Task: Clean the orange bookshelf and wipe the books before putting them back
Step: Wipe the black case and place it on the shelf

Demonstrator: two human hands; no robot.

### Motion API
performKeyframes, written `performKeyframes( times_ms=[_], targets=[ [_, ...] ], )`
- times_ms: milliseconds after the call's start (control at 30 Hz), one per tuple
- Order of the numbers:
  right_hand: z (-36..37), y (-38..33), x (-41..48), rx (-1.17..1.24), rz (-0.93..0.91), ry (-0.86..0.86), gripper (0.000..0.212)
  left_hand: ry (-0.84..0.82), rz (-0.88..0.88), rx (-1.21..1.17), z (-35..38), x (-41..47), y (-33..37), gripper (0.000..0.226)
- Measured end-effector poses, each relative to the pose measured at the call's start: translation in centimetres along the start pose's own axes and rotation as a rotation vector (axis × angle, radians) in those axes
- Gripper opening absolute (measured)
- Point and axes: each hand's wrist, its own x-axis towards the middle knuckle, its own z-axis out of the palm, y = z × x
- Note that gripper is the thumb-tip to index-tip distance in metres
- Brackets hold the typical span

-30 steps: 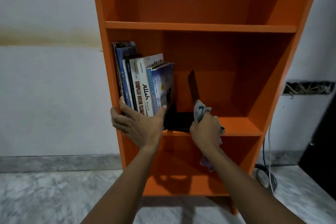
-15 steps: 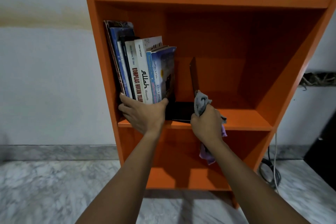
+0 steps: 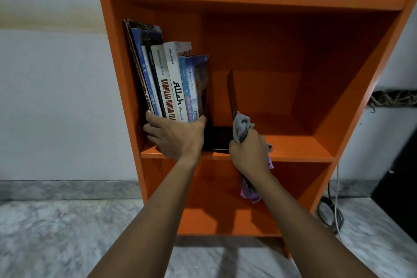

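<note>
The books (image 3: 171, 83) stand upright (leaning slightly left) at the left end of the orange bookshelf's (image 3: 293, 149) middle board. The left hand (image 3: 178, 135) clamps their near lower ends, fingers left, thumb right. The right hand (image 3: 248, 149), just to the right, is fisted round the cloth (image 3: 241, 126) at the bookend (image 3: 231, 92).

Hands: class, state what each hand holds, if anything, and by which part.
The right hand grips the cloth by its middle, ends free above and below. The left hand clasps the books at their lower ends.
</note>
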Motion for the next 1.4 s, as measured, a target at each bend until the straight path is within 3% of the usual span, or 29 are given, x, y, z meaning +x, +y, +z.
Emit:
performKeyframes(
  times_ms=[400,500,600,800,967,1200,1333,1400],
  targets=[
    [2.0,-1.4,0.5,0.080,0.054,-0.117,0.032,-0.010,0.014,0.025,-0.5,0.1,0.5,0.121],
    [3.0,-2.2,0.4,0.111,0.064,-0.226,0.006,-0.017,0.013,0.031,-0.4,0.2,0.6,0.120],
    [4.3,-3.0,0.0,0.177,0.057,-0.275,0.002,-0.011,0.032,0.044,-0.8,0.4,-0.1,0.120],
    [3.0,-3.3,0.3,0.265,0.064,-0.398,0.015,-0.031,0.091,0.088,-1.6,0.9,-1.6,0.125],
    [2.3,-2.6,0.9,0.357,0.087,-0.511,0.010,-0.090,0.170,0.095,-2.7,0.8,-2.7,0.127],
    [2.3,-2.9,1.1,0.389,0.114,-0.561,0.034,-0.142,0.235,0.035,-4.1,1.0,-3.8,0.125],
    [2.8,-3.7,0.8,0.401,0.134,-0.582,0.032,-0.125,0.233,0.044,-4.2,0.8,-4.1,0.126],
    [3.0,-4.4,0.7,0.392,0.128,-0.603,0.017,-0.122,0.239,0.060,-4.2,0.9,-4.2,0.126]
  ],
)
